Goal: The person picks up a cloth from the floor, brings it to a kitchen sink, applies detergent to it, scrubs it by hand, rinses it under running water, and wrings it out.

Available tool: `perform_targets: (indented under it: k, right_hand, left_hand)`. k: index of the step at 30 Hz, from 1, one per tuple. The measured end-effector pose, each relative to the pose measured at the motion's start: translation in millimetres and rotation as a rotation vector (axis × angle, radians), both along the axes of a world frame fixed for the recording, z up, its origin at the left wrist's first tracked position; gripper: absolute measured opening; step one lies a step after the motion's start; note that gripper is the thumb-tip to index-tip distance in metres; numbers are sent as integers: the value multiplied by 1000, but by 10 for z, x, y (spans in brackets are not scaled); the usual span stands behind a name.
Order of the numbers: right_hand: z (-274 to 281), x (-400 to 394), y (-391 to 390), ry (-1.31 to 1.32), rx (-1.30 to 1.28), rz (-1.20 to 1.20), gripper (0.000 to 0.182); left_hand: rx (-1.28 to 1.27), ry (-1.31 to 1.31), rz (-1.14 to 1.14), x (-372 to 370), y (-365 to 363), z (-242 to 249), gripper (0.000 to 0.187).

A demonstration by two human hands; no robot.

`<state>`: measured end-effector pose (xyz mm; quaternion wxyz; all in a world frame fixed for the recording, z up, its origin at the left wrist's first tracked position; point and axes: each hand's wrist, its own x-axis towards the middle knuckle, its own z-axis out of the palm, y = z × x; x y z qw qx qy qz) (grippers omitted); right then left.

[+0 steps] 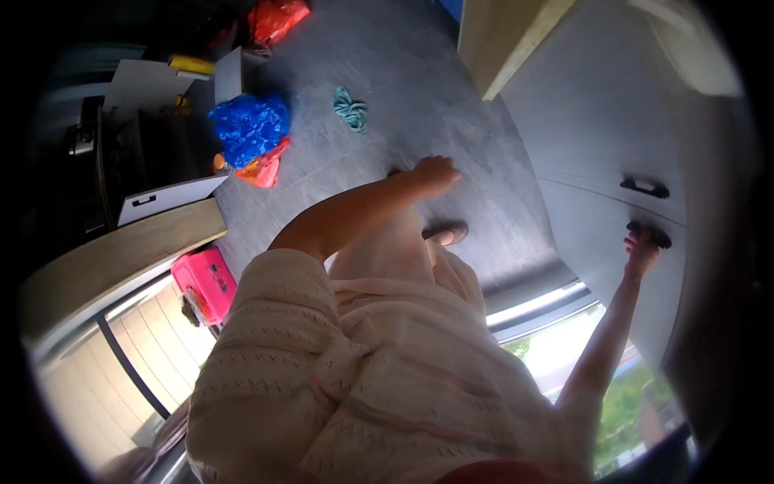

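My right hand (642, 252) reaches out to the right, with its fingers wrapped round a dark handle (650, 234) on a pale grey cabinet door (597, 234). A second dark handle (645, 187) sits just above it, across the seam between two door panels. In front of my body, my left hand (438, 175) hangs over the grey floor (322, 189) in a loose fist. Nothing shows in it. Below that hand are my legs and a foot in a dark sandal (447, 233).
A teal cloth (350, 110) lies crumpled on the floor. To the left are a blue plastic bag (251, 129), a red bag (268, 165), opened cabinet doors (171, 199) and a pink box (204, 284). Another red bag (276, 20) is farther off. A wooden-edged panel (516, 48) juts in above.
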<state>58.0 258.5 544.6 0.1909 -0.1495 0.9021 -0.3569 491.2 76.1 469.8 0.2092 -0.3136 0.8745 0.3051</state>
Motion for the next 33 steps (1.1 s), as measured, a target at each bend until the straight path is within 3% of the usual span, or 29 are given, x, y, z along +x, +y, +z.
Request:
perform_targets:
  k: [2, 3, 5, 7, 10, 11, 12, 13, 15, 18, 23, 26, 30, 32, 33]
  right_hand:
    - [-174, -256, 96, -107, -17, -89, 42]
    - [-194, -307, 91, -146, 35, -171, 41]
    - [-214, -316, 148, -143, 146, -194, 39]
    - [-304, -159, 222, -203, 212, -244, 37]
    - [-461, 464, 62, -311, 486, -199, 36]
    - [-558, 765, -116, -380, 595, -186, 36]
    - [-545, 1157, -300, -454, 635, -5, 35]
    - [-628, 1465, -559, -502, 752, 93, 33]
    - [-757, 1987, -962, -606, 823, 404, 31]
    - [-396, 2896, -1843, -565, 858, 691, 31]
    - [-623, 2915, -2851, -574, 784, 786, 32]
    - [-655, 2960, -3477, -529, 892, 808, 31]
    - [-652, 3242, -4507, -391, 1011, 1121, 27]
    - [-754, 3367, -5183, -371, 1048, 1145, 25]
    - [-852, 3365, -5526, -468, 1048, 1012, 25]
  left_hand:
    - [89, -219, 118, 1063, 19, -143, 22]
    - [87, -209, 223, 1623, 98, -192, 22]
    - [132, -426, 253, 2652, 306, -589, 21]
    - [212, -508, 425, 3235, 379, -372, 22]
    - [309, -546, 593, 3834, 441, -517, 26]
    - [296, -515, 626, 3944, 432, -590, 30]
    - [280, -481, 659, 4011, 357, -658, 34]
    - [403, -507, 806, 3888, 100, -266, 37]
    - [339, -382, 943, 3978, -64, -344, 34]
    - [277, -244, 1088, 4042, -306, -453, 34]
    - [297, -178, 1237, 4008, -684, -462, 40]
    - [353, -121, 1312, 4031, -908, -708, 36]
    - [358, -167, 1448, 4117, -1173, -953, 38]
    - [385, -196, 1564, 4185, -1302, -1123, 36]
    - [414, -202, 1632, 4187, -1362, -1108, 35]
